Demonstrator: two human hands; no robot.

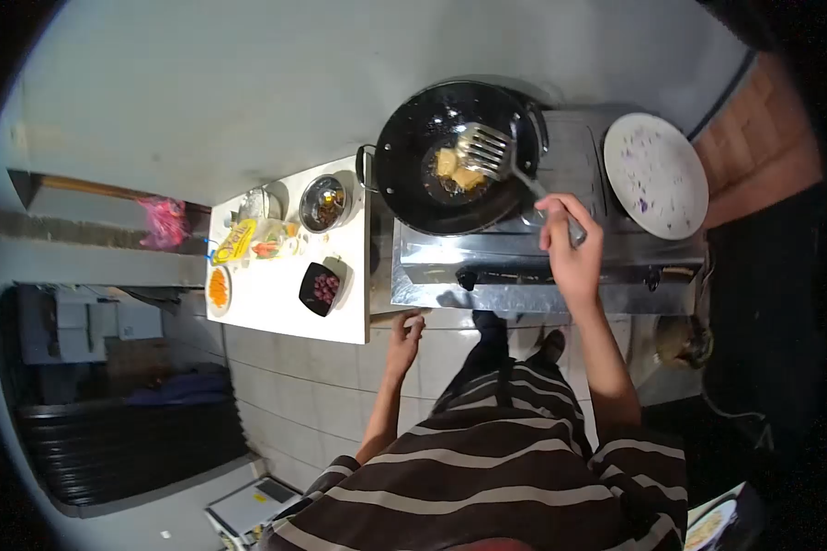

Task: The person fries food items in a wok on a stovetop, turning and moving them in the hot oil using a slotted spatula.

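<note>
A slotted metal spatula [487, 150] is held by its handle in my right hand [572, 243], whose fingers are wrapped round it. The spatula's head is inside a black wok [413, 197] on the stove, touching or just over yellowish-brown pieces of food [467, 176] in shiny oil. My left hand [406, 338] hangs beside the front corner of the white table, below the stove's left end. Its fingers are curled loosely, and no object shows in them.
Right of the wok lies a white plate [657, 174] with purple bits. The white table [276, 321] bears a black bowl [322, 289], a metal bowl [324, 204], a yellow packet [236, 241] and a plate of orange shreds [219, 290]. Stove knobs [467, 279] line the front.
</note>
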